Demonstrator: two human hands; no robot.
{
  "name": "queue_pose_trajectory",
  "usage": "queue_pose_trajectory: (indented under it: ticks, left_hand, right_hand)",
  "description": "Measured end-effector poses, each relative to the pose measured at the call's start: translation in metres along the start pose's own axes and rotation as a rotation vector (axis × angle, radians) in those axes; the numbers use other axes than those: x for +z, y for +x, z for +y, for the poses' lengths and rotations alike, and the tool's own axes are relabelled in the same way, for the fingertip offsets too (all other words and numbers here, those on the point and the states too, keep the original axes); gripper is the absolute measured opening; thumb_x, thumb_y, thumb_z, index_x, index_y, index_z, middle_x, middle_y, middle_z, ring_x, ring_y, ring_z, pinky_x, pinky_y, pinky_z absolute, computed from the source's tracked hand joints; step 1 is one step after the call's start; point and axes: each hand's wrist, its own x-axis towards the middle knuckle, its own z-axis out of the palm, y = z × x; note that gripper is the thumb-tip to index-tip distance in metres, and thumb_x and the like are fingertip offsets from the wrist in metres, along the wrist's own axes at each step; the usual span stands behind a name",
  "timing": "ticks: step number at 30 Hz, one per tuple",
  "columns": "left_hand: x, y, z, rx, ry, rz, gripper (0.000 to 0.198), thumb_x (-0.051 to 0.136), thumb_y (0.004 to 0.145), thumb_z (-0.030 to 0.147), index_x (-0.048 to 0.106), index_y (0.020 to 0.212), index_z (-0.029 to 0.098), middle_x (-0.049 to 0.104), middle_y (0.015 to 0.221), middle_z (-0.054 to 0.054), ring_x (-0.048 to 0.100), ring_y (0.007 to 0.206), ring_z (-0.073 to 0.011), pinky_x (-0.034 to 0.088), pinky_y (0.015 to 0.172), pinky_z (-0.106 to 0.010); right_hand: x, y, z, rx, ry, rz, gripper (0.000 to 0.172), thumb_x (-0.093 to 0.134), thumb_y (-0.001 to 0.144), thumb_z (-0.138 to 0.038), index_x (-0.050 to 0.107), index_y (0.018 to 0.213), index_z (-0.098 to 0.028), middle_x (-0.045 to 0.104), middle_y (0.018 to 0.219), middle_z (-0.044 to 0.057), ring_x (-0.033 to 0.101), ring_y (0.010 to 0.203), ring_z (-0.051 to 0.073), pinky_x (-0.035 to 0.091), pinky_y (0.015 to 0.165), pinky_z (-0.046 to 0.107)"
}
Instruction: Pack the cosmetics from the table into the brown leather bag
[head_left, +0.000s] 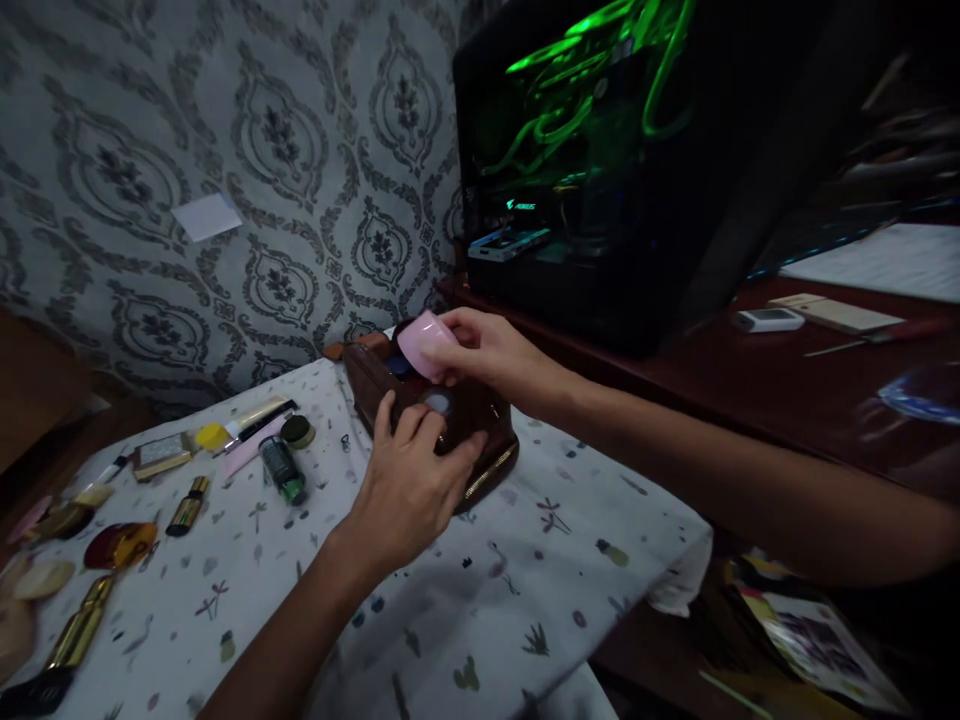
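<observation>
Right hand: the right hand point(480, 350) has a pink tub-looking thing point(426, 345) pinched between thumb and fingers, mid-frame.
Pink thing: tilted, right over the mouth of the bag; can't tell if it's touching the rim.
Bag: shiny brown bag point(480, 412), unzipped at the top, sitting around the center of the frame, stuff visible inside.
Left hand: the left hand point(412, 480) lies on the near side of the bag, fingers spread, not clenched.
Left-side clutter: green bottle point(281, 468) lying down, dark round jar point(298, 431) just beside it, yellow lid-ish thing point(212, 436), small gold-capped bottle point(187, 506).
Under it all: white printed tablecloth point(570, 600).
Upper right: dark PC case point(570, 280), glowing green.
</observation>
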Motion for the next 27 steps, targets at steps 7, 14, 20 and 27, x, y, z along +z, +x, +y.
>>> queue_pose_trajectory:
  ticks: [7,14,20,27]
  left_hand:
    - [-0.001,-0.014,0.002,0.041,-0.039,0.015,0.041,0.051,0.091,0.017,0.063,0.13,0.026,0.056,0.102,-0.01,0.049,0.117,-0.0301,0.023,0.114,-0.069]
    - [0.003,-0.018,0.003,0.045,-0.057,0.05,0.039,0.055,0.089,0.016,0.065,0.127,0.023,0.058,0.104,-0.01,0.051,0.116,-0.03,0.023,0.114,-0.07]
    - [0.001,-0.016,0.003,0.044,-0.068,0.051,0.036,0.056,0.091,0.017,0.066,0.125,0.023,0.061,0.104,-0.01,0.054,0.114,-0.0291,0.024,0.113,-0.071]
    - [0.002,-0.016,0.002,0.046,-0.087,0.061,0.034,0.054,0.093,0.018,0.067,0.124,0.023,0.062,0.103,-0.01,0.054,0.113,-0.0291,0.026,0.111,-0.072]
  right_hand:
    - [-0.017,-0.007,-0.006,-0.138,-0.816,-0.136,0.041,0.08,0.069,-0.036,0.066,0.103,-0.017,0.065,0.08,0.0,0.059,0.071,0.015,0.041,0.063,0.024]
    - [-0.015,-0.002,-0.019,-0.12,-1.195,-0.374,0.047,0.077,0.072,-0.038,0.064,0.111,-0.016,0.068,0.104,0.01,0.066,0.09,0.023,0.043,0.07,0.027]
    - [-0.005,-0.006,-0.039,0.018,-1.519,-0.614,0.033,0.063,0.083,-0.036,0.068,0.108,-0.014,0.068,0.113,0.013,0.068,0.094,0.026,0.045,0.068,0.028]
    - [0.015,0.001,-0.034,0.065,-1.691,-0.762,0.035,0.057,0.088,-0.035,0.074,0.105,-0.009,0.073,0.094,0.017,0.069,0.095,0.031,0.048,0.075,0.035]
